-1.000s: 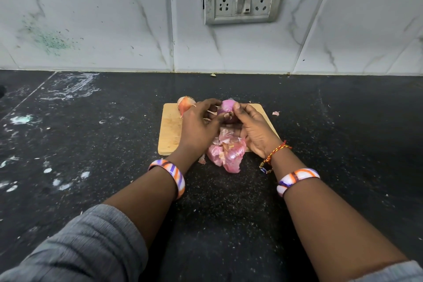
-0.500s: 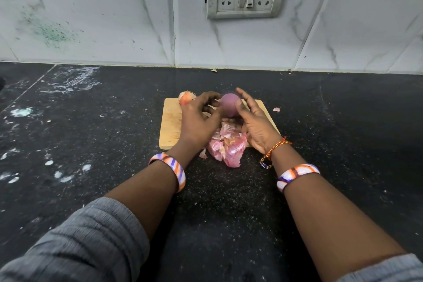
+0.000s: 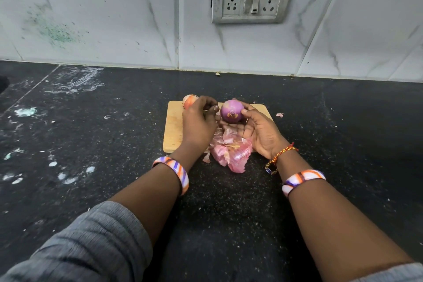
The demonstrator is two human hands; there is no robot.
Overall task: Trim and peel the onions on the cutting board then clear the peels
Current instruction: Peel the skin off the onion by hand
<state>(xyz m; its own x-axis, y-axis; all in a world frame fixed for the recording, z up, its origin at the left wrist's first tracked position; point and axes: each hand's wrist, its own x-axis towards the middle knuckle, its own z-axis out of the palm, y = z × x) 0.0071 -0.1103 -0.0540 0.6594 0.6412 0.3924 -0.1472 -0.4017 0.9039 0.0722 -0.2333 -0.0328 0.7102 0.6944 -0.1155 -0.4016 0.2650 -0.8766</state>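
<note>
The right hand (image 3: pixel 258 130) lies palm up over the cutting board (image 3: pixel 174 126), its fingers and thumb curled round a peeled purple onion (image 3: pixel 231 111) that rests in its grip above the board's middle. The left hand (image 3: pixel 198 125) hovers just beside that onion at its 9 o'clock, knuckles up, fingertips drawn together; whether its grip pinches a scrap of skin cannot be told. A second onion (image 3: pixel 188 101), still in its orange-pink skin, sits at the board's far left corner, at 10 o'clock from the left hand and partly hidden by it. A heap of pink peels (image 3: pixel 231 153) lies between the wrists at 6 o'clock from the peeled onion, spilling off the board's near edge onto the dark speckled surface (image 3: pixel 103 144). One small peel scrap (image 3: pixel 279 114) lies on the surface at 3 o'clock, just beyond the board.
</note>
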